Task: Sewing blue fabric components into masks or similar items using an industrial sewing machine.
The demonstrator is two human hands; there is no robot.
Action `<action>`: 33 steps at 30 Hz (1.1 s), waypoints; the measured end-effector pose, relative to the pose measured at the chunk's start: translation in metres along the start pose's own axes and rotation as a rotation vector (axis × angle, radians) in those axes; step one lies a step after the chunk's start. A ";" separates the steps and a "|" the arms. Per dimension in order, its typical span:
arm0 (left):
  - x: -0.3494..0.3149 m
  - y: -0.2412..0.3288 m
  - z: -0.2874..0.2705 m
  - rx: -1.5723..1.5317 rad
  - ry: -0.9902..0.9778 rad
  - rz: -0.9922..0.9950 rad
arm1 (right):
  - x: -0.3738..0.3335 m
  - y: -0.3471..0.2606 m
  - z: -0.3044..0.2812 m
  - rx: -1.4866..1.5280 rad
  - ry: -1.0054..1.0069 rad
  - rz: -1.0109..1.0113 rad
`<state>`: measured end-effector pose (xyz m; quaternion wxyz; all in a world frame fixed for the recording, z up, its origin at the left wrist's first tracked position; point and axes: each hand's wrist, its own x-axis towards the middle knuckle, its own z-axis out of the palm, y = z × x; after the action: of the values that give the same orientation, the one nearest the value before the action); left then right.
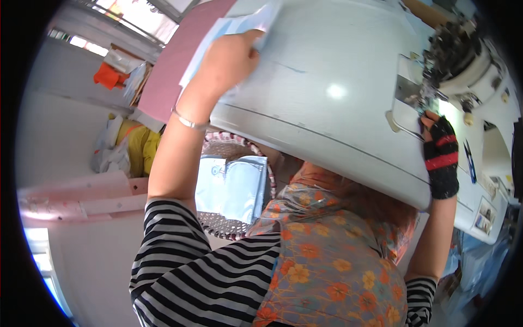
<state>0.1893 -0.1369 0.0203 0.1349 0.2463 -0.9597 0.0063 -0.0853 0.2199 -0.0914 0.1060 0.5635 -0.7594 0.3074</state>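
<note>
A big white sewing table fills the top of the view, w/ a sewing machine at its far right end. All places below are told from that table.

The left hand rests on the table's left part, fingers curled down on a stack of pale blue cloth pieces. The hand looks partly closed, thumb pressing the top piece, but I can't tell if it really pinches one. A thin bangle sits on that wrist.

The right hand wears a black glove w/ red stripes and is at the table's right edge, just beside the machine's needle part. Its fingers are hidden, so can't tell how open it is or if it has hold of anything.

Under the table's near edge, a woven basket holds more blue pieces. A pink board lies left of the table.

The cloth looks light, thin and floppy, prob. a bit slippery. Best to pinch one piece at a corner or edge so just one lifts.
</note>
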 end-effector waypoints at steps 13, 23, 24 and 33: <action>-0.030 0.200 0.044 -0.532 -0.445 0.492 | -0.039 -0.083 -0.007 0.051 -0.095 -0.015; -0.006 0.197 0.104 -0.414 0.104 0.664 | -0.041 -0.081 -0.010 0.039 -0.070 -0.048; -0.006 0.198 0.106 -0.417 0.103 0.666 | -0.042 -0.081 -0.010 0.046 -0.066 -0.049; 0.006 0.230 0.119 -0.378 0.145 0.616 | -0.007 -0.007 -0.007 -0.096 -0.048 -0.104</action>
<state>0.0446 0.0527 -0.0806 0.2376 -0.0846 -0.9610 -0.1132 -0.0778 0.2279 -0.0868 0.1306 0.6036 -0.7453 0.2512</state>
